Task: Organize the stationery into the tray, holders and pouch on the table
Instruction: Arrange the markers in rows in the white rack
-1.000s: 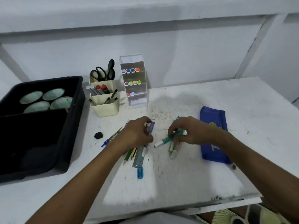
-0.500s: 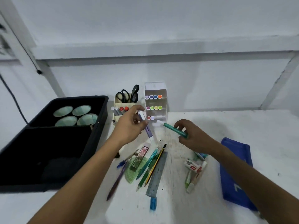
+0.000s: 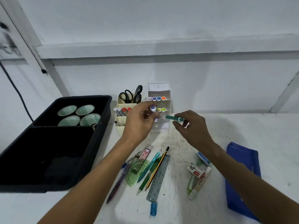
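Observation:
My left hand [image 3: 139,122] holds a purple marker [image 3: 153,109] up against the middle shelf of the white tiered marker holder [image 3: 159,89]. My right hand [image 3: 192,126] grips a teal marker [image 3: 174,118], its tip pointing left at the holder's lower shelf. The holder's top shelf carries several coloured markers. Loose on the table lie a grey ruler [image 3: 159,175], a yellow pencil [image 3: 157,167], teal and green pens [image 3: 149,168], a green protractor [image 3: 137,173] and a staples box [image 3: 195,171]. A blue pouch [image 3: 242,178] lies flat at the right.
A black tray [image 3: 100,143] with four teal cups stands at the left. A cream holder [image 3: 120,120] with scissors [image 3: 131,96] and markers sits beside the white one. A blue eraser [image 3: 153,208] lies near the front edge. The wall is close behind.
Both hands lifted their markers off the table pile and carried them back to the white holder; in the last half second they moved closer to its shelves. The view tilted upward.

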